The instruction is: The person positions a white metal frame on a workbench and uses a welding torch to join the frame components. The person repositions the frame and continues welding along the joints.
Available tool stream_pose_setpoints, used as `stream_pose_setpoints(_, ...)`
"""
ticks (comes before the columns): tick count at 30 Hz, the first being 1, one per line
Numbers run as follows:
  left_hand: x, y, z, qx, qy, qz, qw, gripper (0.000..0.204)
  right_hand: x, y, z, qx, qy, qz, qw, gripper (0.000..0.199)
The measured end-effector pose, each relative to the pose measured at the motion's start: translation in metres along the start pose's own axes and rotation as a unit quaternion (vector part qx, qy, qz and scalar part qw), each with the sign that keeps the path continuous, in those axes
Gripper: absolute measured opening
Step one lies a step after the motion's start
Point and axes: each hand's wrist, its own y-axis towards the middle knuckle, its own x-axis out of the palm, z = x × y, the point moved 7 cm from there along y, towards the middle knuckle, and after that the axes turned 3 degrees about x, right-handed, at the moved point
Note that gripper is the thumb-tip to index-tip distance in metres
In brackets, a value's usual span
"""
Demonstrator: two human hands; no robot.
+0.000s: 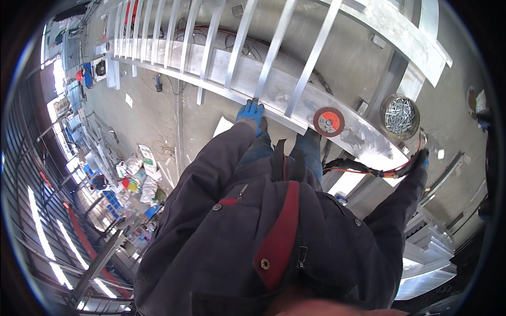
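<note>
My left hand (250,112), in a blue glove, lies with fingers stretched out on the near rail of a silver metal frame (205,84) with several parallel bars. At the far right, my right hand (421,158) is closed at a black and orange cable bundle (387,172); its fingers are mostly hidden. A flat metal beam (363,137) runs beneath the frame's bars. On that beam rests a round red and dark disc (328,121), to the right of my left hand. Beyond the cables stands a round container (388,132) full of bolts or screws (400,114).
Another silver metal section (400,39) crosses at the upper right. Cables (242,45) lie on the floor behind the frame. Bags and packages (139,176) are piled at the left. Metal profiles (429,253) stack at the lower right.
</note>
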Motion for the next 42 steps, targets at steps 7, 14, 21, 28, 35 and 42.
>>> stream_pose_setpoints(7,0.006,-0.003,-0.003,0.004,-0.016,-0.005,1.0,0.091,-0.073,-0.277,-0.082,-0.065,0.162,0.03,0.984,0.038)
stream_pose_setpoints(14,-0.009,-0.046,-0.045,0.156,-0.292,0.15,0.932,0.065,0.013,-0.523,-0.112,-0.061,0.295,-0.161,0.94,0.037)
stream_pose_setpoints(21,0.001,-0.221,-0.127,0.31,-0.565,-0.001,0.764,0.051,0.207,-0.788,-0.171,-0.113,0.19,-0.392,0.893,0.036)
stream_pose_setpoints(28,-0.041,-0.354,-0.22,0.493,-0.654,0.048,0.572,0.052,0.412,-1.0,-0.286,-0.156,0.082,-0.628,0.758,0.058)
stream_pose_setpoints(35,-0.079,-0.372,-0.363,0.289,-0.658,0.116,0.685,0.041,0.546,-1.101,-0.35,-0.195,0.042,-0.701,0.685,0.086)
stream_pose_setpoints(42,-0.09,-0.346,-0.509,0.317,-0.739,0.065,0.591,0.037,0.73,-1.167,-0.44,-0.232,-0.098,-0.637,0.728,0.045)
